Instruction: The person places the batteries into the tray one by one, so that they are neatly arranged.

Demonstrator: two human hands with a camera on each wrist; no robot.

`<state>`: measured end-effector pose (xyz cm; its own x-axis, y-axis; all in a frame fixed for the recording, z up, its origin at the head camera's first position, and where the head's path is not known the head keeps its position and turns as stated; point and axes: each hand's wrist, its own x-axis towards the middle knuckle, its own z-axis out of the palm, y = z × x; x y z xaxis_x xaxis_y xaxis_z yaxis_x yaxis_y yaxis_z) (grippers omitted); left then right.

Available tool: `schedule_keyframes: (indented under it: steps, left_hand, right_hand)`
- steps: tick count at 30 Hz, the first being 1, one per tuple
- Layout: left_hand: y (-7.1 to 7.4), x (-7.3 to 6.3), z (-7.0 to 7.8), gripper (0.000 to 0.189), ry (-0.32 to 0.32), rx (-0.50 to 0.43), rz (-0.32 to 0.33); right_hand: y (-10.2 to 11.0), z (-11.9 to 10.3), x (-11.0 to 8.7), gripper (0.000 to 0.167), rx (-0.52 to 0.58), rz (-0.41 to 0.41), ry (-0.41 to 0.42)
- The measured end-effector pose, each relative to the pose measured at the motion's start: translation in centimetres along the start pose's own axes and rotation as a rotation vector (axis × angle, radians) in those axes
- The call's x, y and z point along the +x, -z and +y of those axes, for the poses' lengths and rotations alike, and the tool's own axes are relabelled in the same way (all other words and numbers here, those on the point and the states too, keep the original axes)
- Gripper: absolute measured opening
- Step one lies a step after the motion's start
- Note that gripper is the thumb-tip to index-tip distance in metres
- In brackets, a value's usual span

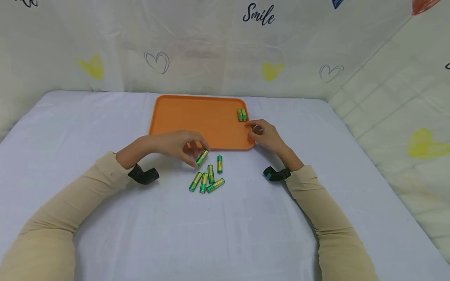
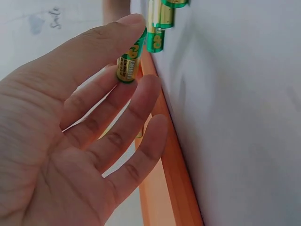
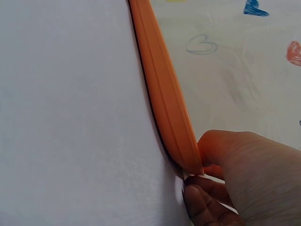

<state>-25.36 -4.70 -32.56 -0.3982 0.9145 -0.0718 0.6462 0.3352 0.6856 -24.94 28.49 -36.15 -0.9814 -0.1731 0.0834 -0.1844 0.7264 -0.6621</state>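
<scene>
My left hand (image 1: 177,145) pinches a green and gold battery (image 1: 202,157) between thumb and fingers, just in front of the orange tray (image 1: 197,121). In the left wrist view, the battery (image 2: 129,63) sits at the thumb tip, with the other fingers spread loosely. Several loose batteries (image 1: 210,174) lie on the white cloth in front of the tray. Two more batteries (image 1: 242,114) stand side by side inside the tray at its right side. My right hand (image 1: 265,134) holds the tray's right rim; in the right wrist view its fingers (image 3: 200,202) curl at the rim's corner.
A white cloth (image 1: 225,234) covers the table. Behind the tray hangs a pale wall sheet (image 1: 211,47) printed with hearts and words. A black band (image 1: 144,175) sits on the left wrist, another band (image 1: 277,174) on the right.
</scene>
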Motion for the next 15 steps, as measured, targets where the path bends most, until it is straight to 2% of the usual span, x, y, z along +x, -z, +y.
schedule_keyframes:
  steps: [8,15]
  left_hand:
    - [0.6,0.5,0.1,0.054,0.022,-0.067,0.034]
    - [1.5,1.3,-0.7,0.053,-0.016,-0.115,0.092]
  right_hand:
    - [0.0,0.0,0.0,0.039,0.006,0.003,-0.001]
    - [0.0,0.2,0.0,0.038,0.014,0.006,0.018]
